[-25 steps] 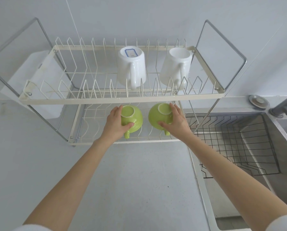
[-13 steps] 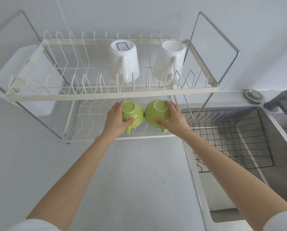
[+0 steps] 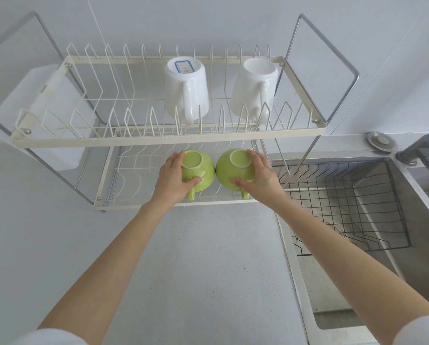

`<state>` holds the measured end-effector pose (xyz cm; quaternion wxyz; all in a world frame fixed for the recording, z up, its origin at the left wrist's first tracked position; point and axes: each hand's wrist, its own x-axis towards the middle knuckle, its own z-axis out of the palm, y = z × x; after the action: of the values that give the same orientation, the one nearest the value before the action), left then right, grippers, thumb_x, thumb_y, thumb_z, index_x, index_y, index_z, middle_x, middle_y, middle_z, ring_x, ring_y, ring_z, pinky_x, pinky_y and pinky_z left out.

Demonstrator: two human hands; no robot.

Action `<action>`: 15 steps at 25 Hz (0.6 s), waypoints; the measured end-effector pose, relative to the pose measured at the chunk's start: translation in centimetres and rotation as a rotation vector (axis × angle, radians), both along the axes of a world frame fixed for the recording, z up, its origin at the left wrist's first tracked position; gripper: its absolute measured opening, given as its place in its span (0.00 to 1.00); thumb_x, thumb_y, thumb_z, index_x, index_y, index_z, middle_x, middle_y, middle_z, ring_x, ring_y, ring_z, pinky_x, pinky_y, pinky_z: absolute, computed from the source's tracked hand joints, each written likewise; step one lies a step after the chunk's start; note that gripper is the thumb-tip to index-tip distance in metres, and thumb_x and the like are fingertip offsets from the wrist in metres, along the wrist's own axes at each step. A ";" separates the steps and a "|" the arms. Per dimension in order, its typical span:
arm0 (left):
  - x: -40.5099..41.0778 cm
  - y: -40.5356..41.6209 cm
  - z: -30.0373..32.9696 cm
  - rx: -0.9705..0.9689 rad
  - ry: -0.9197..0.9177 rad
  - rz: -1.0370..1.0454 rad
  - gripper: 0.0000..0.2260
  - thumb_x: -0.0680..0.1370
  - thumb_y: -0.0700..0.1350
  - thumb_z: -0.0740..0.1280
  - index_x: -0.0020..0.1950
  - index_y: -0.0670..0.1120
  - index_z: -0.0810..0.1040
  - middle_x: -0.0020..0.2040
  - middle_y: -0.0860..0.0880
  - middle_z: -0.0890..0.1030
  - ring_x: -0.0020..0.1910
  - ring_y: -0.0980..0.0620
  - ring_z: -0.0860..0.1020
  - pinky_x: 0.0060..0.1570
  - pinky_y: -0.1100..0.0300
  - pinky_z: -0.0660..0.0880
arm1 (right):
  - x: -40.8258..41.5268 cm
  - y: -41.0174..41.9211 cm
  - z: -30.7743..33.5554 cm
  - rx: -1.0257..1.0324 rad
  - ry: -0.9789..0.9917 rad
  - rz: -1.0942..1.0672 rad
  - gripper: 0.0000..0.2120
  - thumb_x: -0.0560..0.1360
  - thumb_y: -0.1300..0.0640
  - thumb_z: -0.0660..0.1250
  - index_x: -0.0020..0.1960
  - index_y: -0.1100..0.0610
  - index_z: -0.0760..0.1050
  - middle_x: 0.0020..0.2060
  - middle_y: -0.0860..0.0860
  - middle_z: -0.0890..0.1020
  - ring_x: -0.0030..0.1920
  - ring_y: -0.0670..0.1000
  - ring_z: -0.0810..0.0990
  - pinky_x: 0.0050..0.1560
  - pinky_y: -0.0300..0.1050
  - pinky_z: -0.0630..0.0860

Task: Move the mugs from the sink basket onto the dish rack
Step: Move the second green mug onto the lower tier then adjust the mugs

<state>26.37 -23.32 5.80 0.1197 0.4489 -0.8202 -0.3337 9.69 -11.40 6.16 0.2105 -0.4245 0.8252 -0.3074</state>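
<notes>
Two round lime-green ceramic mugs sit upside down on the lower tier of the cream wire dish rack (image 3: 134,143), side by side, touching or nearly so.

Head view: your left hand (image 3: 172,179) cups the left green mug (image 3: 200,170) from its outer side, thumb on the near wall. Your right hand (image 3: 258,179) wraps the right green mug (image 3: 233,168) the same way. Both handles point toward you, off the rack's front rail. Each mug lies inward of its palm, so letting go means drawing the hands outward and back.

Above the rack's lower tier, two tall white mugs (image 3: 186,88) stand inverted. Right of the rack, the black wire sink basket (image 3: 345,195) appears empty.

Hidden: both rims, so you can't confirm they're seated on the wires.
</notes>
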 end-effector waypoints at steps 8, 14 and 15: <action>0.2 0.0 0.0 -0.003 -0.007 -0.007 0.35 0.72 0.48 0.69 0.74 0.44 0.54 0.75 0.42 0.57 0.74 0.42 0.57 0.72 0.48 0.57 | 0.1 0.1 -0.1 0.008 0.003 0.003 0.39 0.70 0.52 0.71 0.74 0.53 0.55 0.74 0.51 0.59 0.73 0.52 0.61 0.69 0.47 0.64; 0.1 -0.1 0.2 0.001 -0.042 -0.027 0.36 0.73 0.48 0.68 0.74 0.44 0.52 0.76 0.42 0.55 0.74 0.42 0.55 0.73 0.48 0.56 | 0.0 0.1 0.1 0.064 0.058 0.032 0.40 0.71 0.49 0.69 0.75 0.52 0.51 0.75 0.51 0.56 0.74 0.53 0.59 0.70 0.50 0.64; 0.1 -0.1 0.3 -0.002 -0.060 -0.030 0.36 0.73 0.48 0.68 0.74 0.44 0.52 0.76 0.42 0.54 0.74 0.42 0.55 0.72 0.47 0.56 | 0.1 0.1 0.3 0.089 0.079 0.047 0.40 0.71 0.48 0.68 0.75 0.52 0.50 0.76 0.51 0.55 0.74 0.53 0.58 0.70 0.52 0.64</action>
<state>26.43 -23.45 6.11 0.0904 0.4462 -0.8304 -0.3212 9.75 -11.27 6.42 0.2034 -0.4459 0.8355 -0.2484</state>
